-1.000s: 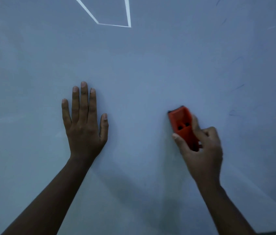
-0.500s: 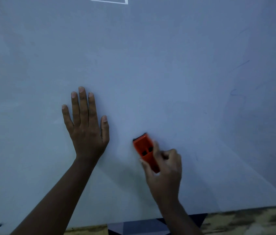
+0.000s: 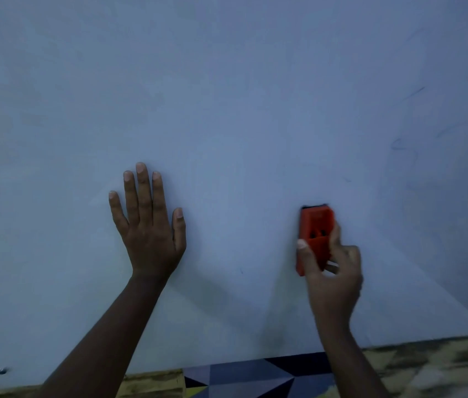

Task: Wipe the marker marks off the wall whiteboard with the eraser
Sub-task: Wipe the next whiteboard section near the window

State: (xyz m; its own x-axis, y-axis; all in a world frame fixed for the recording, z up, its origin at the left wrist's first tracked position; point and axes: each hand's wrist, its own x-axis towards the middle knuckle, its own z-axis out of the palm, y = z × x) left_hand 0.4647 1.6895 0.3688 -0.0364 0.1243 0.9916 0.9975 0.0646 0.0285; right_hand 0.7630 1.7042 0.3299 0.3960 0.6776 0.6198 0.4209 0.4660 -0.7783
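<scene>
the right hand (image 3: 332, 271) grips the orange eraser (image 3: 314, 237), thumb on its left side and fingers curled over the right and lower back. the eraser stands nearly upright against the whiteboard (image 3: 227, 110), its long axis running up and down, the dark felt edge just showing at its top end. it sits low on the board, right of the middle and not far above the bottom edge.

the left hand (image 3: 149, 222) lies flat on the board with fingers straight and spread a little, holding nothing, well apart from the eraser on its left.

the relation that matters: the faint marker marks (image 3: 399, 145) still visible lie up and to the right of the eraser, toward the right edge of the board, with a thin stroke (image 3: 413, 93) higher still. a tiny speck (image 3: 241, 272) sits between the two hands, low down. the right hand is plainly the nearer one to the marks, so the likely next sweep runs up and rightward, with the eraser's long side leading so it covers a wide band. the blur on the right hand makes its finger placement hard to read exactly.
</scene>
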